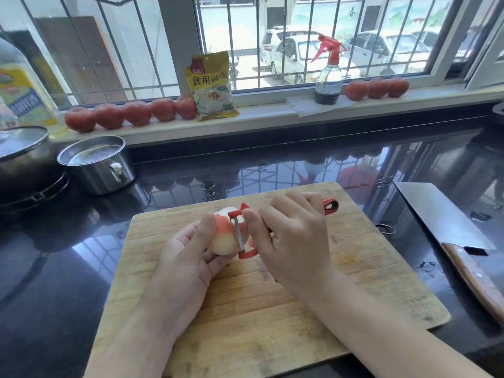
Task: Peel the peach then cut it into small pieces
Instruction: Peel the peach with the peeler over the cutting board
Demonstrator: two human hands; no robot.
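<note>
1. The peach (227, 236) is held just above the middle of the wooden cutting board (272, 296), which lies on the dark glossy table (54, 282).
2. The left hand (188, 257) cups the fruit from the left, its grip closed round it: the thumb lies over the near-left side and the fingers curl underneath.
3. The right hand (291, 238) has its grip clenched on the red peeler (244, 231). The blade lies against the right face of the fruit, and the handle end sticks out on the far side of the knuckles.
4. The far top of the fruit looks pale and bare, while pink skin remains on the side facing the camera, so I judge the peeling to be partly done and the cutting not yet begun.
5. Risk: wet, peeled flesh is slippery. If the fruit turns in the left hand during a stroke, it could drop onto the board.
6. Risk: the left thumb sits near the blade's path, so a stroke that runs long or skids could nick it.
7. Risk: pressing too hard on soft flesh would gouge it and waste fruit.
8. The cleaver (450, 227) lies on the table to the right of the board. A careless reach for it with juice on the hand could let its wooden handle slip.
</note>
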